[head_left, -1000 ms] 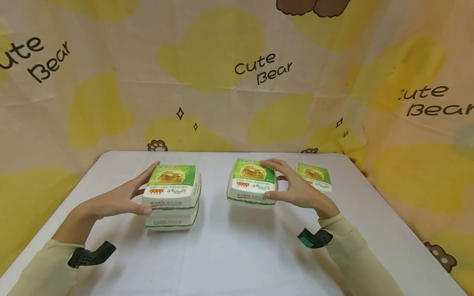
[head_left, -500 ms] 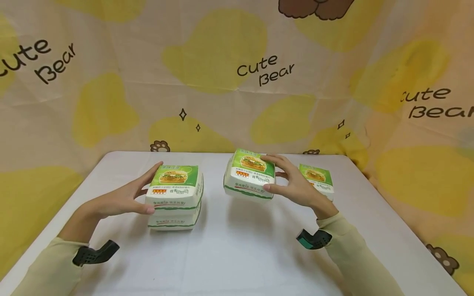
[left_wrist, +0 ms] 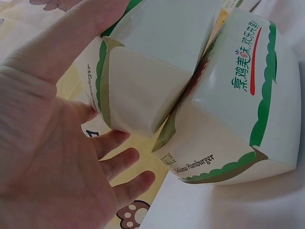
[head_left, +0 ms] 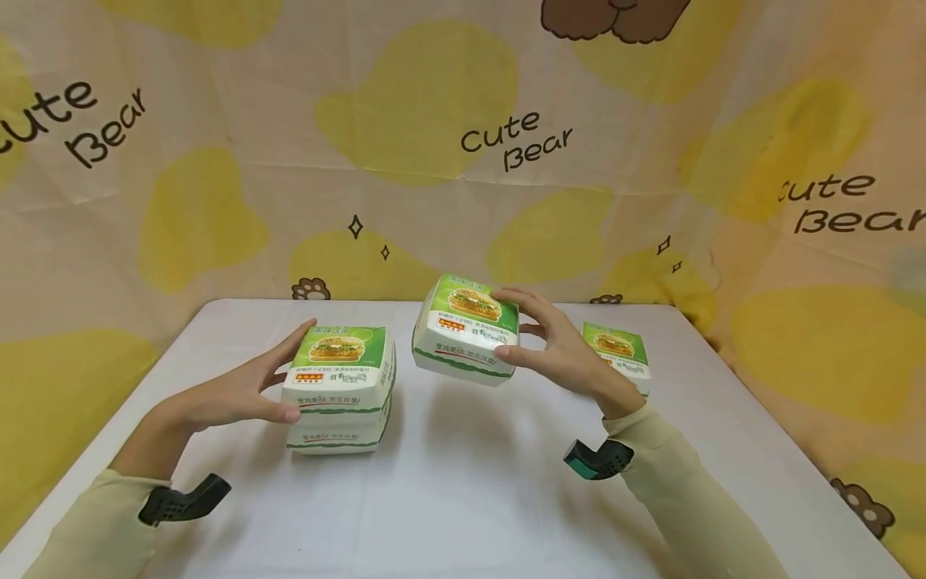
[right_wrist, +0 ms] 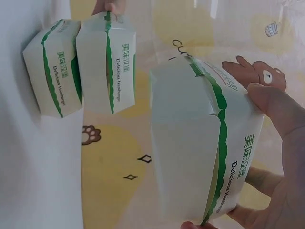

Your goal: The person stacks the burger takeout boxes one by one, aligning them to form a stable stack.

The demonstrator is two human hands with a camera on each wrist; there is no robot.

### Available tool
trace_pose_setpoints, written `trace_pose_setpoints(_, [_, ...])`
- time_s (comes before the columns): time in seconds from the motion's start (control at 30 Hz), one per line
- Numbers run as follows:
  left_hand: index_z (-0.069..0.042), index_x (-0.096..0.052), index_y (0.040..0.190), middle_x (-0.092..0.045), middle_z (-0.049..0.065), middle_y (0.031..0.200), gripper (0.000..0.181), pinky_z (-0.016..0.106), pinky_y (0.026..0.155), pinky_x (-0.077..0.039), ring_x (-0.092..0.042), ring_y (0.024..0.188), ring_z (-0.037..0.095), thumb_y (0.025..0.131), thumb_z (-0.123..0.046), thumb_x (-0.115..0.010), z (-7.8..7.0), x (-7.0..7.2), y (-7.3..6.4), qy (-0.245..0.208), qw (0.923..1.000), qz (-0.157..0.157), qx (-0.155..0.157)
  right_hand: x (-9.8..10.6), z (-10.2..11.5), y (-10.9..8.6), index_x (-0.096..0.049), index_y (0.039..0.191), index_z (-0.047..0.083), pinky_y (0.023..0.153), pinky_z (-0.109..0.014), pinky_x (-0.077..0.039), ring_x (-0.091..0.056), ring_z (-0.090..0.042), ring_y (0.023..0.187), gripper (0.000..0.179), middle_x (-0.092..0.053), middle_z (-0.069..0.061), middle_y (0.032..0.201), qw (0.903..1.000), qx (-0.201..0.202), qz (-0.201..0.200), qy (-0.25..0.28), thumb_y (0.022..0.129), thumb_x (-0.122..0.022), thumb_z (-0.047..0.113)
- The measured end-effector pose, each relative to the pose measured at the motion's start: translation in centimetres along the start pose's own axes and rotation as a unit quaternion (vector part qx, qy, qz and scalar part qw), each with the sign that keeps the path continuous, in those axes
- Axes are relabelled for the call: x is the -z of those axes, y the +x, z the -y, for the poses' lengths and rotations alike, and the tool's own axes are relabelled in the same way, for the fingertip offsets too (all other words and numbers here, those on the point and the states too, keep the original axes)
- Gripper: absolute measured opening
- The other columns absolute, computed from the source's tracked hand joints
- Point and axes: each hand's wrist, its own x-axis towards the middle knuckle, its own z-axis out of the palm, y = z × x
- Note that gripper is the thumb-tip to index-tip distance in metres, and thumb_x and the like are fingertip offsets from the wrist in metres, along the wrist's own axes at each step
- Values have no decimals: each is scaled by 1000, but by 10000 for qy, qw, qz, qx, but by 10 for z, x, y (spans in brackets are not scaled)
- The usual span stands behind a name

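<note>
My right hand (head_left: 560, 354) grips a white and green burger box (head_left: 463, 354) between thumb and fingers. That box hangs tilted above the table, its shadow below it. At left, an upper burger box (head_left: 336, 386) rests on a lower burger box (head_left: 334, 438). My left hand (head_left: 224, 398) holds the upper one by its sides, thumb at the near corner and index finger at the far one. The left wrist view shows its other fingers (left_wrist: 136, 186) off the cardboard. In the right wrist view the held box stands apart from the stack.
Another burger box (head_left: 622, 354) sits at the right on the white table (head_left: 448, 515), partly behind my right wrist. A patterned cloth (head_left: 405, 104) hangs along the back and sides. Dark wrist cameras (head_left: 184, 500) sit below both hands.
My right hand has lifted its burger box higher and carried it left toward the stack, tilting it more. The left hand and the stack keep nearly the same place.
</note>
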Motion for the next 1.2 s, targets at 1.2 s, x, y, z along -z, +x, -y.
trace_pose_setpoints(1.2, [-42, 6, 161, -8, 12, 170, 113, 69, 106, -35, -24, 146, 53, 84, -17, -73, 0, 1, 0, -16, 9998, 20, -181, -43, 51, 60, -50, 147, 20, 110, -46, -44, -37, -17, 139, 65, -41, 2, 154, 9963, 551, 650, 137, 87, -75, 22])
